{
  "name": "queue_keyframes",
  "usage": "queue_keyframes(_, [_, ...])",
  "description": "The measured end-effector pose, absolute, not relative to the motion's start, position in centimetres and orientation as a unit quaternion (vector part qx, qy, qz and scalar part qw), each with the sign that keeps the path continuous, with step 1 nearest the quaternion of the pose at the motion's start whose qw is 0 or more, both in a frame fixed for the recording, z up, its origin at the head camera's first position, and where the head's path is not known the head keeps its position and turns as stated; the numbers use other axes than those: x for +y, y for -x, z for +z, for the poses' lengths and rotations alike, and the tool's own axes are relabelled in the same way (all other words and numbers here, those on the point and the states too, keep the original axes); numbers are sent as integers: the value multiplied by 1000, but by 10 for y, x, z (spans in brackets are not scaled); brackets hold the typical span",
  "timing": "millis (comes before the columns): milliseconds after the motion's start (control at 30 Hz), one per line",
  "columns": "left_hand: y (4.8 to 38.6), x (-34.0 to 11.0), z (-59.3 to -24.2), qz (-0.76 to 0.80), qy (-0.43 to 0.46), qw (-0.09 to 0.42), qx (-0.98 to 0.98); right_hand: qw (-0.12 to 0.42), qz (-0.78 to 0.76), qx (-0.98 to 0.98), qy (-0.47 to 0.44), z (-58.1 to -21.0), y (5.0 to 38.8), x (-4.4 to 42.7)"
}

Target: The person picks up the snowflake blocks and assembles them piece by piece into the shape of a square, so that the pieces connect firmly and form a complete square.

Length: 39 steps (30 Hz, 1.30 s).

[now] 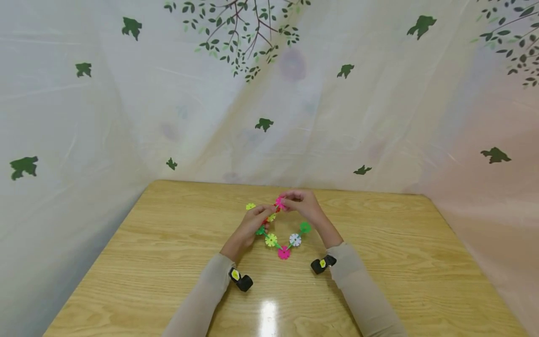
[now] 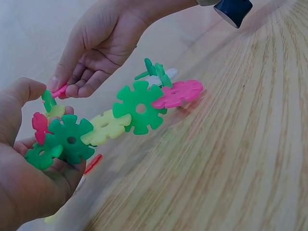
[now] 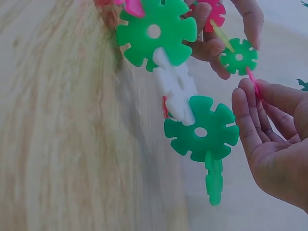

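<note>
A chain of notched plastic snowflake discs (image 2: pixel 141 120) runs in a loop of green, yellow, pink, white and red pieces. My left hand (image 1: pixel 251 223) holds one side of it, with thumb and fingers curled around several linked discs. Between the thumb and fingers of my right hand (image 1: pixel 305 205) is a pink disc (image 3: pixel 253 83), pinched against the edge of a green disc (image 3: pixel 239 62) at the chain's end. From the left hand the rest hangs toward me, past a yellow disc (image 1: pixel 271 240) and a pink one (image 1: pixel 284 253), to a white disc (image 1: pixel 295 240) and green ones.
Beyond my left hand lies a separate-looking yellow disc (image 1: pixel 250 206); its link to anything is hidden. The wooden table (image 1: pixel 168 262) meets a pale curtain (image 1: pixel 210 140) printed with leaves and birds. Both wrists wear small black cameras (image 1: pixel 244 282).
</note>
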<state>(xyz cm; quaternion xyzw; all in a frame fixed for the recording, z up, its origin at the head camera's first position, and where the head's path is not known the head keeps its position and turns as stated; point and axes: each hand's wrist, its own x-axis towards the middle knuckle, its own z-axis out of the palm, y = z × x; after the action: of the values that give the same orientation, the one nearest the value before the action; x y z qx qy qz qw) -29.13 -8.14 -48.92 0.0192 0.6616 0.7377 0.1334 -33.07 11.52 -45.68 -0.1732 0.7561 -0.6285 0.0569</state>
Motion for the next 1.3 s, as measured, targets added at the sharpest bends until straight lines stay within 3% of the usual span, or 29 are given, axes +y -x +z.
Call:
queue_keyframes(933, [287, -76, -491, 747, -11, 103, 657, 56, -646, 747, 148, -460, 327, 114])
queue_keyframes(1300, [284, -80, -487, 746, -20, 147, 649, 107, -607, 767, 178, -460, 324, 111])
